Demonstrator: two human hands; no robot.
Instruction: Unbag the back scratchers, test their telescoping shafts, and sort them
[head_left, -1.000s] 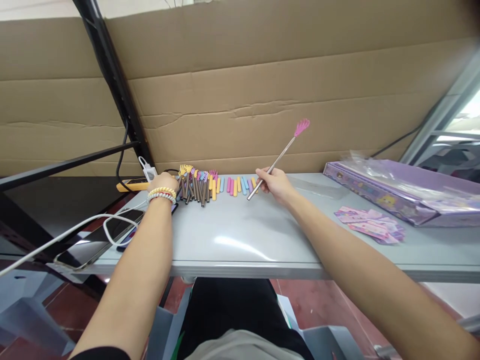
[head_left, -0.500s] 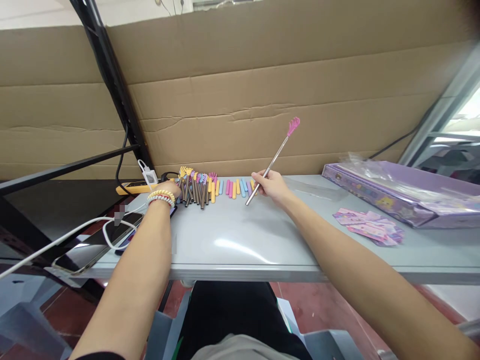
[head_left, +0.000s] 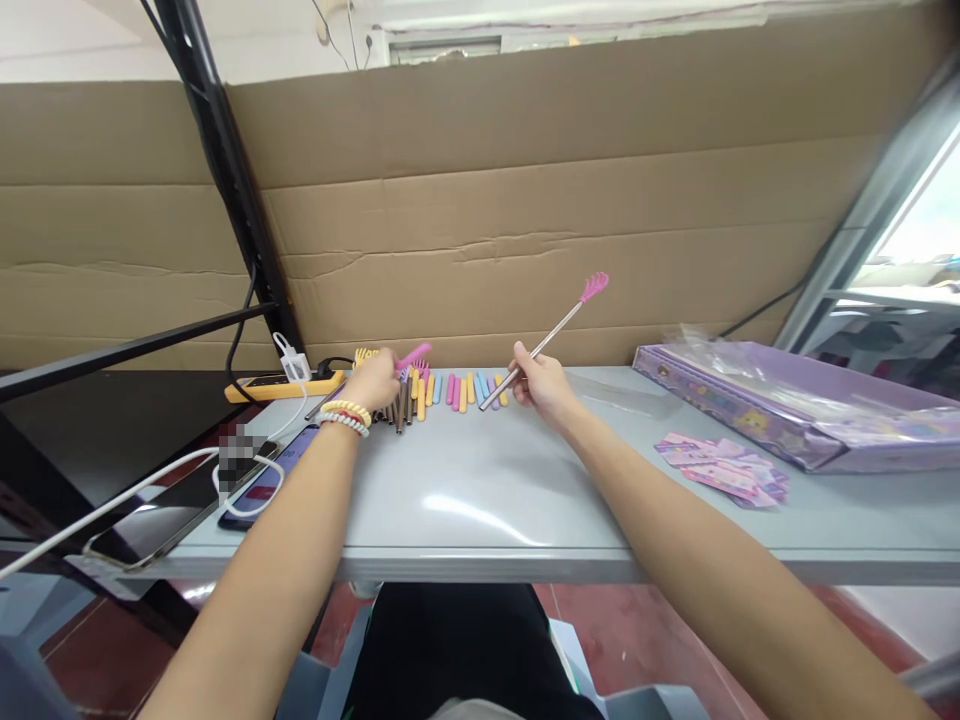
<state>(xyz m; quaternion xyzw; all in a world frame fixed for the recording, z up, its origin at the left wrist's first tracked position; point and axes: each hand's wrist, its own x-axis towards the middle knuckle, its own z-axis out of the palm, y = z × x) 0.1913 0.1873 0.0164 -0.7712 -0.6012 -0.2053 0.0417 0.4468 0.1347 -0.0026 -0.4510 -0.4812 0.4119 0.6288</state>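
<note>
My right hand (head_left: 541, 381) is closed round the metal shaft of an extended telescopic back scratcher (head_left: 551, 332) whose pink claw head points up and to the right. My left hand (head_left: 372, 380), with beaded bracelets on the wrist, is closed on another scratcher with a pink head (head_left: 415, 355), lifted just above a pile of collapsed scratchers (head_left: 397, 398) with brown handles. Beside the pile lies a row of coloured sleeves (head_left: 465, 390) in yellow, pink and blue, on the grey table (head_left: 480, 480).
A purple box (head_left: 787, 405) with plastic wrap lies at the right, pink cards (head_left: 724, 468) in front of it. Phones (head_left: 180, 505) with a white cable rest at the left edge, near a yellow power strip (head_left: 281, 384). Cardboard (head_left: 487, 230) lines the back.
My left hand has moved right over the pile and lifted a pink-headed scratcher. My right hand has tipped its extended scratcher lower. The camera has tilted upward.
</note>
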